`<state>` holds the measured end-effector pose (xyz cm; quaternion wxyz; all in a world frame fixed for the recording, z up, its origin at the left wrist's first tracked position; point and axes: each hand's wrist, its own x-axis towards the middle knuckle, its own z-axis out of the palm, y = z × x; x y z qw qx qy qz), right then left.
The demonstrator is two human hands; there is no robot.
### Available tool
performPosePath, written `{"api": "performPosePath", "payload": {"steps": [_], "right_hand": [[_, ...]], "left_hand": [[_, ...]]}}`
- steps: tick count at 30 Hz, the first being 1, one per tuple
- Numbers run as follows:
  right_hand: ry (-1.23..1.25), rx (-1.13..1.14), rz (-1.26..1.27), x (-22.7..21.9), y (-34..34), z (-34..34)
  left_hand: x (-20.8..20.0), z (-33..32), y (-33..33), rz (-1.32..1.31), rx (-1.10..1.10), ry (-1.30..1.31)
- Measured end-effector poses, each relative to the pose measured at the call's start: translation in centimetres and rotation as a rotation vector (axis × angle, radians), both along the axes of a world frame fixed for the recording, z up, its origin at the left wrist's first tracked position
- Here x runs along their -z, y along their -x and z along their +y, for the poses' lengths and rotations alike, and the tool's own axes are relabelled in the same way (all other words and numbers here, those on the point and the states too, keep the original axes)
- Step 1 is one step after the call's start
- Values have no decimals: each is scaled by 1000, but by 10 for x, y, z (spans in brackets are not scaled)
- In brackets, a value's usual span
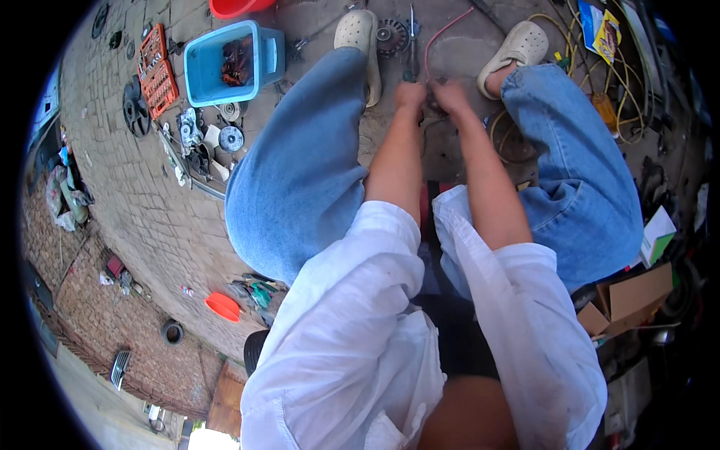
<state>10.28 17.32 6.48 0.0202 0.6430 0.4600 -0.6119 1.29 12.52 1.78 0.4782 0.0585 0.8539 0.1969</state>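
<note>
Between my feet, my left hand (pixel 410 96) and my right hand (pixel 450 97) are close together, low over the paving, fingers curled in. A thin red cable (pixel 428 54) runs down from the far side to the fingertips of my right hand, which pinches it. Just beyond my left hand lies a long, narrow tool with a dark handle (pixel 410 69) and a thin metal shaft; whether the hand touches it is unclear. What the left fingers close on is hidden. Left of the tool sits a round, finned metal part (pixel 392 37), near my beige clog (pixel 357 31).
A light-blue basin (pixel 270 60) with dark reddish parts stands to the left, beside an orange tool case (pixel 157 73) and several loose machine parts. Yellow tubing (pixel 631 112) coils at the right. An open cardboard box (pixel 637 296) stands by my right knee.
</note>
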Motion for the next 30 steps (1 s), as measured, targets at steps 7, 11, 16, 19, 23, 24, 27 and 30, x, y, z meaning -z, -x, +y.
{"api": "performPosePath", "payload": {"steps": [7,11,16,19,23,24,27,30], "right_hand": [[64,-13,38,39,-12,-23],[83,-101,50,42,-14,-27],[189,-87,106,20,-9,-34],[175,-96,177,-18,0,-27],[258,43,239,-34,19,-28],[316,166,320,-36,22,-28],[530,449,596,-46,23,-13],[594,564,722,-55,24,-5]], "left_hand": [[27,-27,-7,-45,108,85],[12,-43,-16,-5,-92,14],[3,-65,-8,166,63,-28],[-6,-64,2,53,-22,-61],[-13,-65,23,-48,-225,-71],[-15,-63,29,-43,-177,-23],[-29,-80,35,244,74,-230],[-22,-106,48,39,147,-24]]}}
